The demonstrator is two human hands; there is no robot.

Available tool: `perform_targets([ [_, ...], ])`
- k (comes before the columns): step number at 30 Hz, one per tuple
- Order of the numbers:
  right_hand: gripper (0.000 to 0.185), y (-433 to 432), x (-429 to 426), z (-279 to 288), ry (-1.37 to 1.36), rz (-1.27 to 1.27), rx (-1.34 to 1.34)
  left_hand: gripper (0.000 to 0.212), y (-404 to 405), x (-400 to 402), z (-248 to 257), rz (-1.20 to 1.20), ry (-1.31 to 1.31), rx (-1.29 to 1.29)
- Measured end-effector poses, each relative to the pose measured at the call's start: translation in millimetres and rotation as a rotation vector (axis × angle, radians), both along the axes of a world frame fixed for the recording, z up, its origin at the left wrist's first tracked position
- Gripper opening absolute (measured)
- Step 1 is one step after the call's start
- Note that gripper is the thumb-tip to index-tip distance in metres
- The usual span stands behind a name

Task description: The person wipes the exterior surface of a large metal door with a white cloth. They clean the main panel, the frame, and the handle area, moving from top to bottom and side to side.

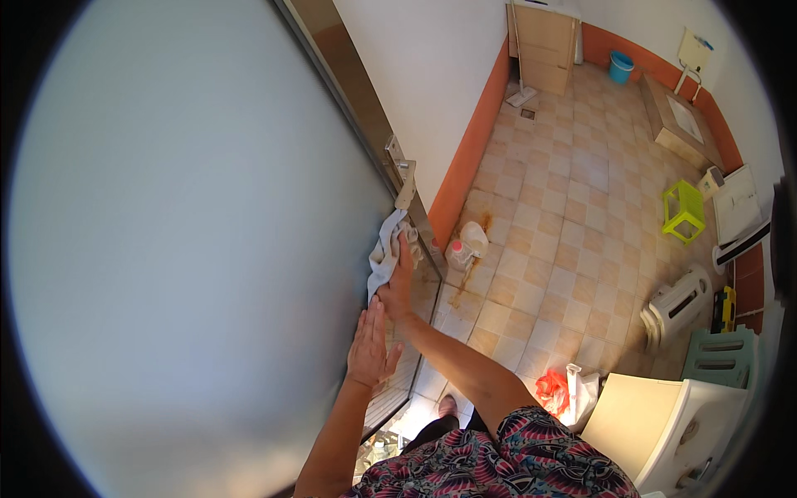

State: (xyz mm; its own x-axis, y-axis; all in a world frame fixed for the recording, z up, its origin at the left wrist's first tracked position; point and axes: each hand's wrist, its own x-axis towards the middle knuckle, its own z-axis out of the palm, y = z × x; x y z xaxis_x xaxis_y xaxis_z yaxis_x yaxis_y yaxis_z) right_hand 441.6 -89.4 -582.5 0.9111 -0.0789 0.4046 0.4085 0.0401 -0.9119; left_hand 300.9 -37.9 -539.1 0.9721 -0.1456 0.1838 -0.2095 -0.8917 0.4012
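Note:
In front of me stands a door with a large frosted glass panel (pixel 187 249) in a shiny metal frame (pixel 348 68). My right hand (pixel 397 287) has a crumpled pale grey cloth (pixel 385 254) against the door's edge, just under the lever handle (pixel 408 185). Part of the cloth is hidden behind the fingers. Lower down, my left hand (pixel 372 348) lies flat along the door near its edge, thumb apart, nothing in it. Its fingertips come close to the right hand's wrist.
Beside the door, a bottle with a pink cap (pixel 459 248) stands on the tiled floor (pixel 529 267). On the right are a lime-green stool (pixel 683 211), folded white plastic (pixel 679 305), bags (pixel 563 393) and a white appliance (pixel 647 423). A flat mop (pixel 522 96) and blue bucket (pixel 621 67) stand farther off.

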Motion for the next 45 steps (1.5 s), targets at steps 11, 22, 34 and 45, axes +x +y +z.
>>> perform_targets([
  [11,0.050,-4,13,-29,-0.013,0.004,-0.113,0.083,-2,-1,6,0.047,0.017,0.010],
  [22,0.066,-3,-77,-11,0.674,0.380,0.881,0.089,-6,6,5,0.020,-0.035,0.073],
  [34,0.024,1,145,-75,0.482,-0.010,0.321,0.094,-6,9,8,0.008,0.026,0.091],
  [45,0.043,6,75,-81,0.552,0.100,0.329,0.090,-6,11,12,0.012,0.027,-0.003],
])
